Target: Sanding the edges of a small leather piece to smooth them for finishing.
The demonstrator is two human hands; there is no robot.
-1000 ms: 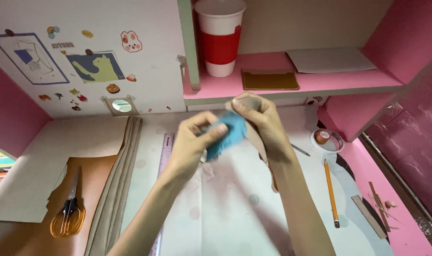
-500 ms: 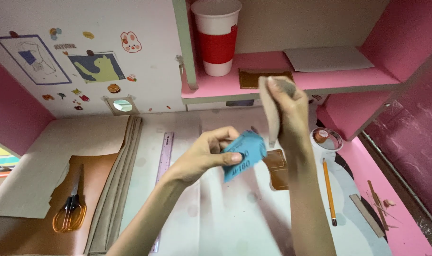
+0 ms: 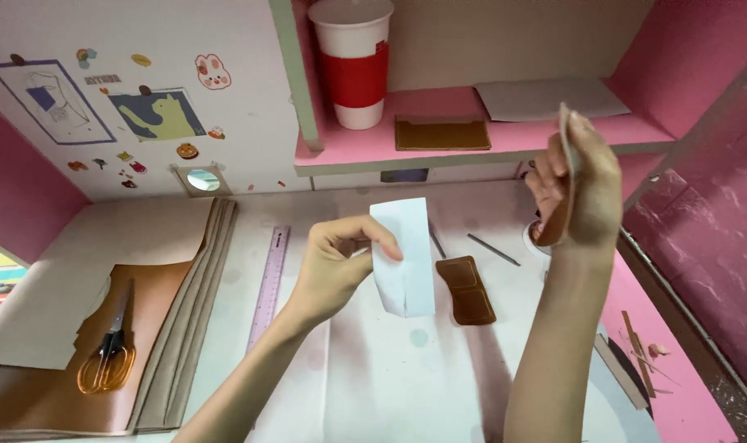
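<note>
Your left hand (image 3: 332, 267) pinches a folded pale blue sandpaper sheet (image 3: 404, 258) above the brown leather wallet piece (image 3: 465, 289); your right hand (image 3: 578, 184) grips a tan leather piece (image 3: 564, 164) edge-on, raised right of it

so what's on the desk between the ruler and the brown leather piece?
Head view: the left hand and its folded pale sheet, held above the desk, cover most of that stretch between ruler and leather piece.
</note>
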